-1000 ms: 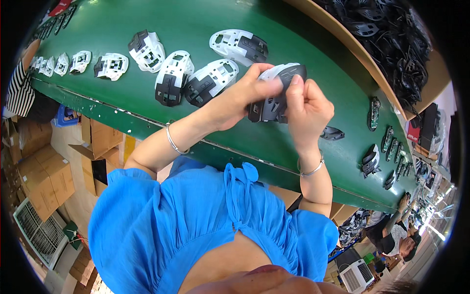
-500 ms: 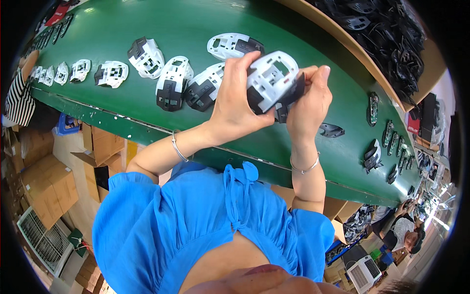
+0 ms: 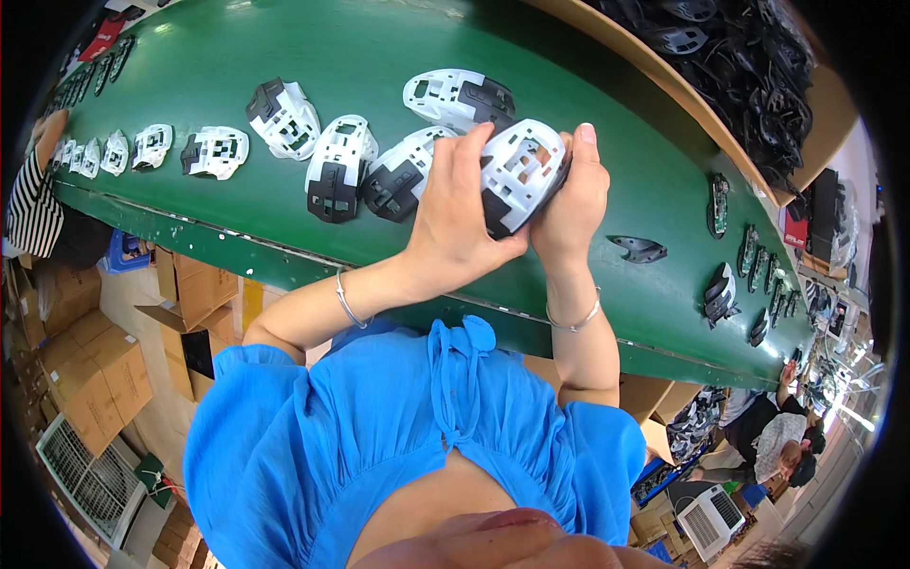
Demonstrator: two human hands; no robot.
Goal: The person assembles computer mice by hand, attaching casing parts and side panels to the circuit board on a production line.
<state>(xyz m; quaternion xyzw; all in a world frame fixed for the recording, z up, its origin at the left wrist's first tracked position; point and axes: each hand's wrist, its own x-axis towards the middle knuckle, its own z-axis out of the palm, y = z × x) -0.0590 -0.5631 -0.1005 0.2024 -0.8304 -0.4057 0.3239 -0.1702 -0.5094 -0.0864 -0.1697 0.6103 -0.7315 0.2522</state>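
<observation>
A white-and-black mouse shell (image 3: 521,169) is held between my two hands above the green table. My left hand (image 3: 457,204) is closed around its left side, fingers at the far end and thumb at the near end. Pressed along the shell's right edge is my right hand (image 3: 574,204), thumb pointing up; its fingers are largely hidden behind the shell. Just left of my left hand lies another mouse shell (image 3: 403,175), with one more mouse shell (image 3: 460,95) beyond it. A loose black side piece (image 3: 638,248) rests on the table right of my right hand.
More shells (image 3: 339,166) line the green table (image 3: 427,28) leftward. At the far right stands a cardboard box (image 3: 654,71) of black parts. Small circuit boards (image 3: 719,204) and a dark shell (image 3: 721,296) lie on the right. Other people work at both ends.
My right hand has moved left and closed in against the shell. The black piece that stuck out at the shell's right side now sits close along it. The shell is slightly lower.
</observation>
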